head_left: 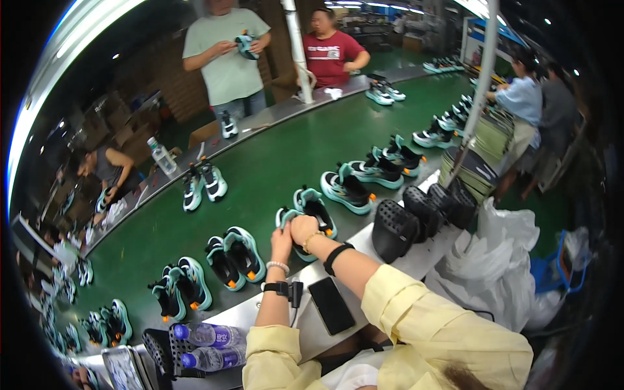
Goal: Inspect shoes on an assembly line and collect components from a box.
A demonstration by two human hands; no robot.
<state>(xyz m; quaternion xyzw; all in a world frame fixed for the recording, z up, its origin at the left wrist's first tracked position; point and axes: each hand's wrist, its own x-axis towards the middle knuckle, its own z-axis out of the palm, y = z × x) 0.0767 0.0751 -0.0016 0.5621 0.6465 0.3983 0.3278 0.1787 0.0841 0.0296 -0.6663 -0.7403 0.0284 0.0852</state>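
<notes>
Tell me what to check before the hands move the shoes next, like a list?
1. Left hand touching the teal-and-black shoe: ok.
2. Right hand on the same pair, by the second shoe: ok.
3. Firm grip on a shoe: cannot tell, fingers are hidden.
4. Pair sits on the green belt, apart from the neighbouring pair: ok.
5. Black phone lies clear of both forearms: ok.

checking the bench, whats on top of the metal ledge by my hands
A black phone lies flat on the ledge, with black perforated moulds further right. Both hands cover part of the teal shoes on the belt.
</notes>
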